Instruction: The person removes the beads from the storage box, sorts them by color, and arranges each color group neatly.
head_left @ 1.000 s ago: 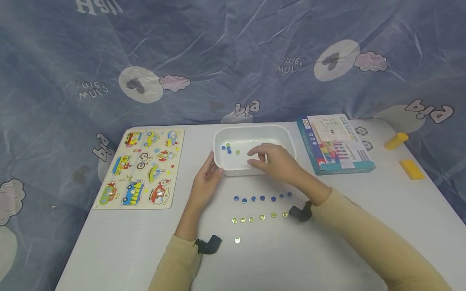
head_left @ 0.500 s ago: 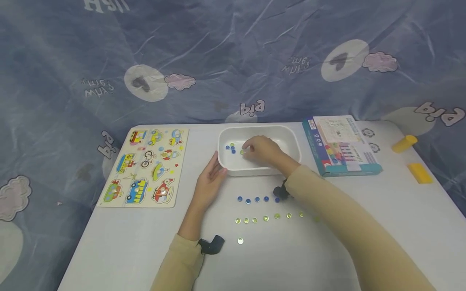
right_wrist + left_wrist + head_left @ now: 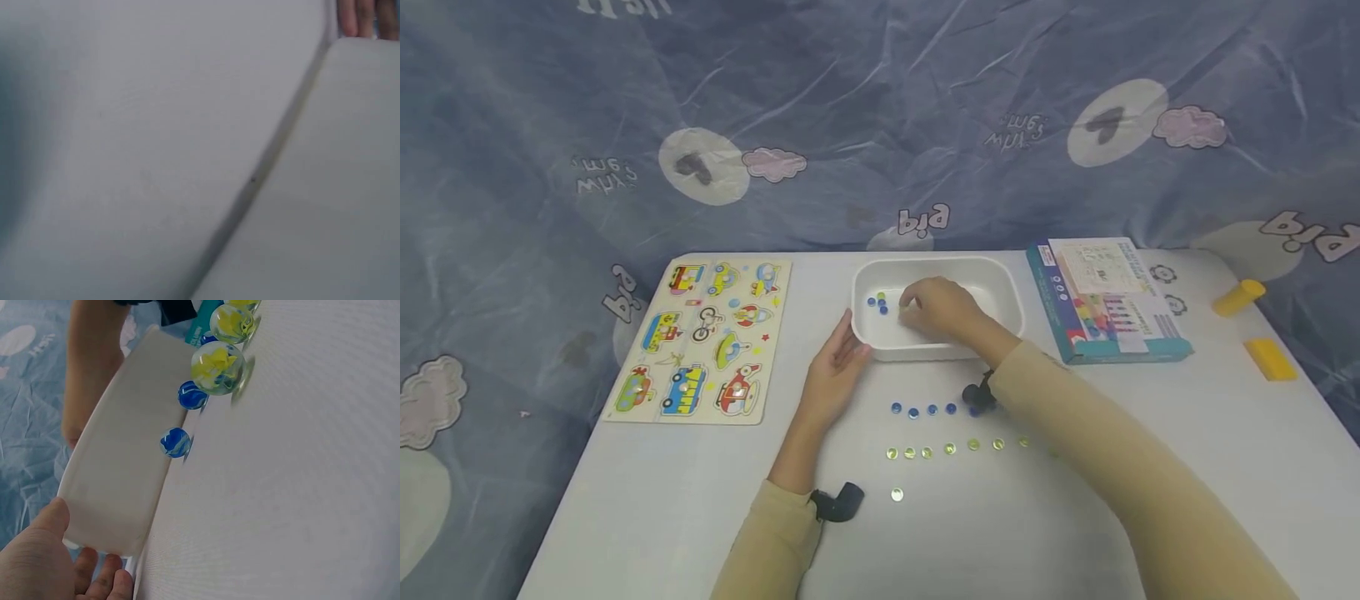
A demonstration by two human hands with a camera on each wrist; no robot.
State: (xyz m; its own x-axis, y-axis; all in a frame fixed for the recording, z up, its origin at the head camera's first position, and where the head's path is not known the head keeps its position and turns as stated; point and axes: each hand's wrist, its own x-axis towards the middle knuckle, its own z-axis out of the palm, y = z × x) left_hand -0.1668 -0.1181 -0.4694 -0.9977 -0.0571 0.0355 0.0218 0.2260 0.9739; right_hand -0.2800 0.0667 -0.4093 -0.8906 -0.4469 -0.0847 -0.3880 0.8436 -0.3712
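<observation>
My left hand [image 3: 833,371] grips the left front corner of a white plastic tray [image 3: 940,353]. In the left wrist view its thumb lies on the tray's rim and its fingers bend round the end. Inside the tray, my right hand [image 3: 942,310] reaches down with curled fingers, pinching at the spot of a yellow-green marble that they cover. Left of those fingertips lie several loose blue marbles [image 3: 883,310] and one green-yellow marble [image 3: 881,296]. The right wrist view shows the tray's outer wall [image 3: 325,187], not the right fingers.
In front of the tray, blue marbles [image 3: 913,413] form a row, with a yellow marble row [image 3: 950,448] behind the right sleeve partly. A pale marble [image 3: 897,494] sits nearer. A vehicle puzzle board [image 3: 692,342] lies left; a boxed toy [image 3: 1108,300], yellow cylinder [image 3: 1238,297] and yellow block [image 3: 1270,359] lie right.
My right hand has moved left and down into the tray, and its fingers have closed over a yellow-green marble, now out of sight. The left hand keeps its place at the corner.
</observation>
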